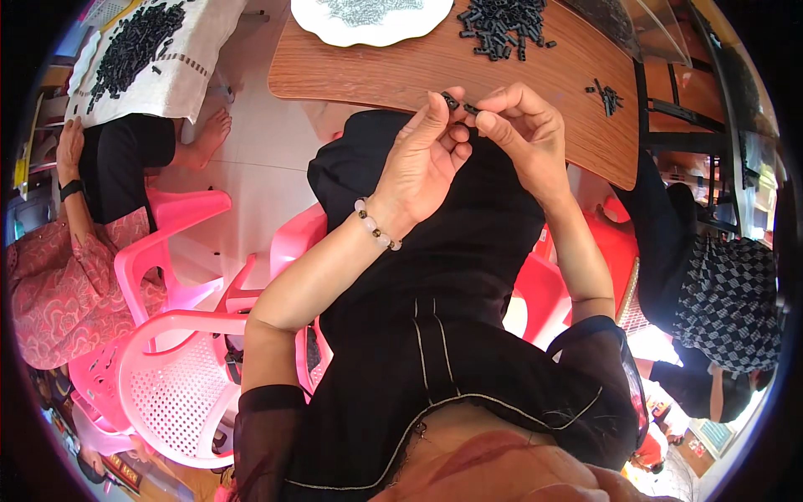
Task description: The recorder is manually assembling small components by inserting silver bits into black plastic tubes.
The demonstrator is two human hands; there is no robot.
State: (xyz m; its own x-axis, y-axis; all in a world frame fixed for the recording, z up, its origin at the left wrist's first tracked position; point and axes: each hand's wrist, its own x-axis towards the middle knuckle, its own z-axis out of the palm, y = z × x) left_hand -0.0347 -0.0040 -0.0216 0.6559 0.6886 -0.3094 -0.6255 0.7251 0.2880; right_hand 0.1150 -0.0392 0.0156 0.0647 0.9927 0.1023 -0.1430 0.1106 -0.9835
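Note:
Just past the near edge of the wooden table, my two hands meet over my lap. My left hand, with a beaded bracelet at its wrist, pinches a small black cylindrical piece between thumb and fingers. In my right hand, thumb and forefinger grip another small dark piece, its end close to the first. Whether the two pieces touch is too small to tell. A heap of similar black pieces lies on the table beyond, and a few slimmer black pieces lie at its right.
A white scalloped plate with small clear or silvery bits stands at the table's far left. On the left, another person sits by a cloth-covered table bearing more black pieces. Pink plastic chairs stand left of me; another person sits at right.

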